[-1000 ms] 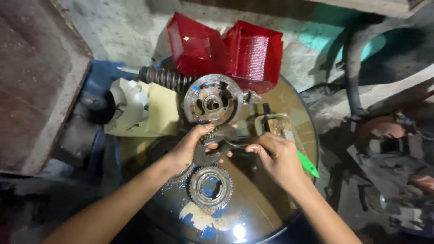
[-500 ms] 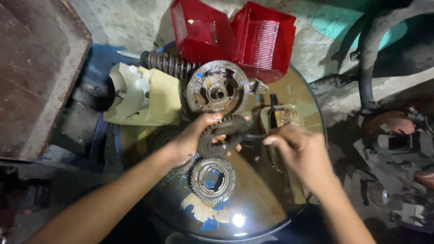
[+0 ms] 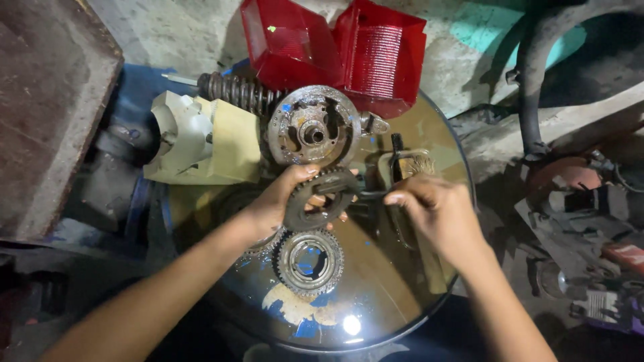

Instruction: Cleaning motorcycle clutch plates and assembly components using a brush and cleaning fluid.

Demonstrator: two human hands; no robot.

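Gear [image 3: 320, 200] (dark, toothed) sits gripped in our left hand [image 3: 278, 201], raised over the round surface [image 3: 402, 295]. Right hand [image 3: 436, 211] pinches a thin dark tool [image 3: 367, 194] against it. Second gear [image 3: 308, 263] lies flat just near of it.

The gear [image 3: 320, 199] is showing a dark grey, oily colour, and the second gear [image 3: 309, 261] under it is looking the same grey with blue inside. The round drum top [image 3: 376, 281] is shining brown with blue and cream patches. The two lamp covers [image 3: 335, 47] are glowing red, one with fine ribbed lines. The plastic housing [image 3: 201, 141] is appearing pale cream
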